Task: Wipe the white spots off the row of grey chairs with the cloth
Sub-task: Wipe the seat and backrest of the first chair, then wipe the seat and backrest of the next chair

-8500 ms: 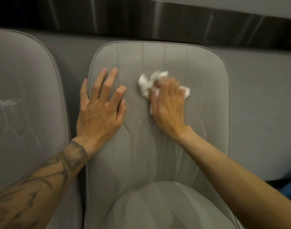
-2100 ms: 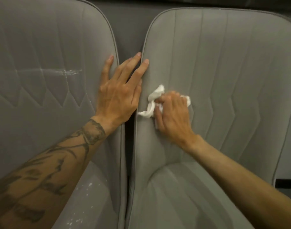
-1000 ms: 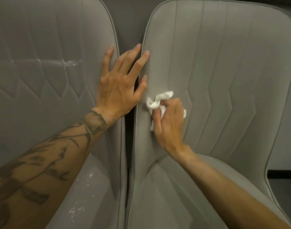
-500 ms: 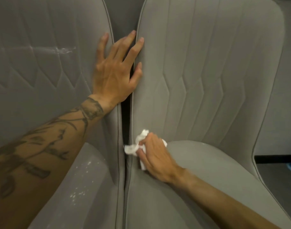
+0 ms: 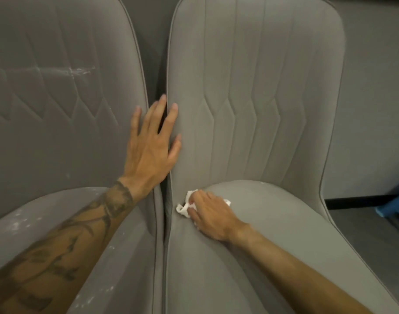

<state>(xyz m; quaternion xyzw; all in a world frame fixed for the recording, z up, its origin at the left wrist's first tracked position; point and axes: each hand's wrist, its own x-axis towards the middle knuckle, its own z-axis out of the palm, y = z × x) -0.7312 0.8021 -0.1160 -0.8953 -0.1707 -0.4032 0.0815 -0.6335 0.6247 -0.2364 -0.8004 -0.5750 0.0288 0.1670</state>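
Grey chairs stand side by side: the right chair (image 5: pixel 250 98) looks clean, while the left chair (image 5: pixel 58 121) shows white spots (image 5: pixel 19 223) on its seat and a smear (image 5: pixel 77 71) on its back. The right hand (image 5: pixel 213 217) holds the cloth (image 5: pixel 182 208) bunched in its grip against the seat's rear left corner. The left hand (image 5: pixel 152 146) lies flat, fingers spread, across the gap. No writing, as far as can be seen.

Behind the seats I see a plain grey wall (image 5: pixel 373 87). Along its foot at my right runs a dark skirting strip (image 5: pixel 352 201), and below that lies grey floor (image 5: pixel 361 225). A blue object (image 5: pixel 395 206) sits at the right edge, partly cut off.
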